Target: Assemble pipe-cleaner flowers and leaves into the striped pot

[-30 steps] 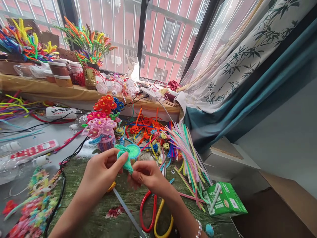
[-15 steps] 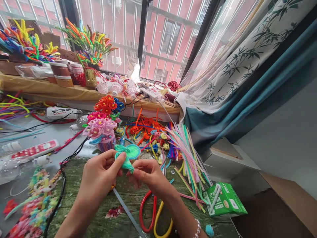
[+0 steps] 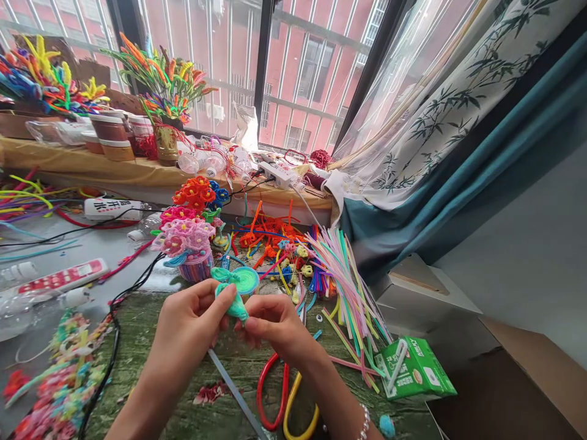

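The sheer white curtain (image 3: 440, 104) bears a dark green bamboo-leaf print beside a plain teal drape (image 3: 413, 226), while the fuzzy pipe-cleaner piece (image 3: 236, 307) shows mint green against a turquoise spiral disc (image 3: 246, 280).

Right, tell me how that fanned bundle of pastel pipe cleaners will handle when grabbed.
The pastel pipe cleaners probably feel light and springy, since the stems hold nearly straight while fanned. They look loose, so they'd likely slip apart when grabbed; several splay toward the green carton.

Left hand (image 3: 192, 336), right hand (image 3: 277, 327) — pinching (close together)
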`<action>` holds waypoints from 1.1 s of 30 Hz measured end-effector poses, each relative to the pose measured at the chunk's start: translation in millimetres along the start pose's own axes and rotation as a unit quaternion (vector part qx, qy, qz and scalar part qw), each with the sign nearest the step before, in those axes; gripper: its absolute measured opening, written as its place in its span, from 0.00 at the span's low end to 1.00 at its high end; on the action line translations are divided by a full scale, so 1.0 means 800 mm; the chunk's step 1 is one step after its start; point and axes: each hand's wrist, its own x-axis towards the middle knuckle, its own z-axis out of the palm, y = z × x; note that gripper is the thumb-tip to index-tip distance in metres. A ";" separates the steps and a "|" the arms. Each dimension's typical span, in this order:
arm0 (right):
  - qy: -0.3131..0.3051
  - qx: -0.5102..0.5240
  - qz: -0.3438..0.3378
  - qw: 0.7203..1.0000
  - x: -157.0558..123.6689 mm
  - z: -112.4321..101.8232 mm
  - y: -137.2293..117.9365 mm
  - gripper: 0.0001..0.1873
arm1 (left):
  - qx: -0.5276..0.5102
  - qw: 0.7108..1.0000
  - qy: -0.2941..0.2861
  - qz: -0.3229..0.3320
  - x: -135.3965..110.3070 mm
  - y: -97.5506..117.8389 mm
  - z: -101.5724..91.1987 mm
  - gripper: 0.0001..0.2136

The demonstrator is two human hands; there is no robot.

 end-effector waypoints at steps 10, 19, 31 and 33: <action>0.004 -0.023 -0.082 0.996 0.000 0.005 0.000 0.07 | -0.038 0.999 0.007 -0.012 0.005 -0.014 0.006 0.21; 0.015 -0.067 -0.125 0.990 0.000 0.007 -0.003 0.06 | -0.087 0.995 0.001 -0.052 -0.004 -0.004 0.014 0.21; 0.036 -0.051 -0.014 0.998 0.002 0.009 -0.007 0.19 | -0.056 0.998 -0.014 -0.015 0.002 -0.007 0.010 0.24; 0.047 -0.055 -0.010 0.997 0.002 0.011 -0.007 0.20 | -0.055 0.998 -0.032 -0.017 0.003 -0.006 0.010 0.25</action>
